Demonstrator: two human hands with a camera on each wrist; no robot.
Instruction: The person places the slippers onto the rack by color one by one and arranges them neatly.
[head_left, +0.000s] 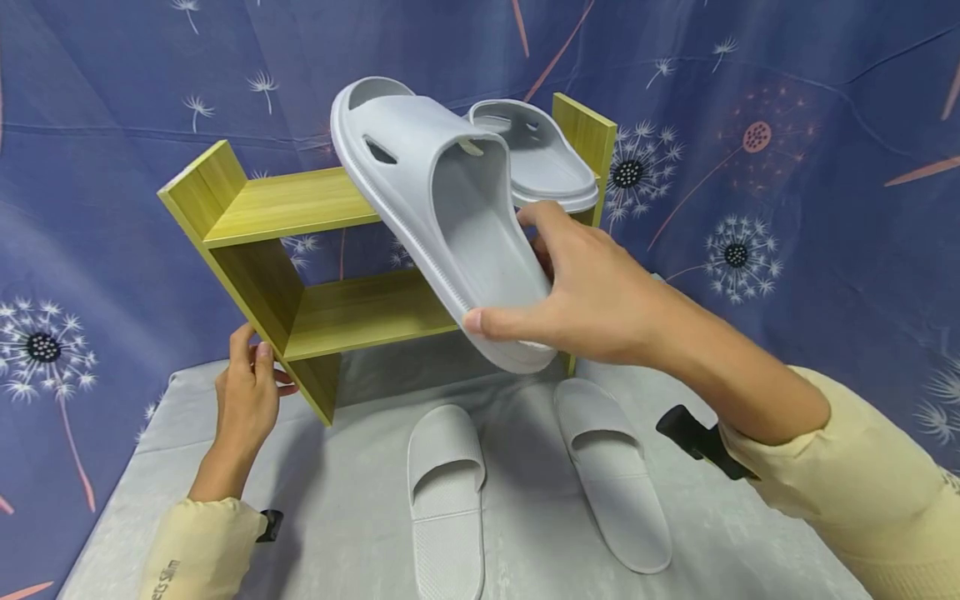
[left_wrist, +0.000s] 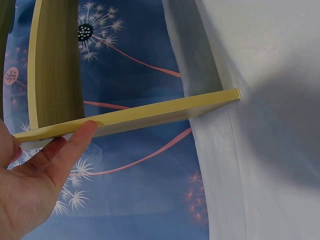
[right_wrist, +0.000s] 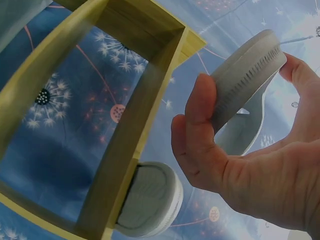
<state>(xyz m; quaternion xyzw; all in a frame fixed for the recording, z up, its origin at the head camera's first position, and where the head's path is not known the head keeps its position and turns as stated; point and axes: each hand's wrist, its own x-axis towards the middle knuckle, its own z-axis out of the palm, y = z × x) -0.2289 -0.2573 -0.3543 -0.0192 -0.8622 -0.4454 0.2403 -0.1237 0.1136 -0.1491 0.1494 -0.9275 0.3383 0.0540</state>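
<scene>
My right fingers [head_left: 551, 220] pinch one slipper [head_left: 480, 242], partly hiding another slipper [head_left: 551, 154] on the rack [head_left: 300, 200] that my loosely extended left fingers [left_wrist: 75, 150] touch.

Blue cloth [head_left: 420, 50] with white dandelions [head_left: 627, 173] and coral stems [head_left: 71, 442] hangs in soft folds beyond the back and left edges of a grey cloth [head_left: 360, 500]. Soft light leaves blurred shadows [head_left: 303, 467] across the grey cloth.
</scene>
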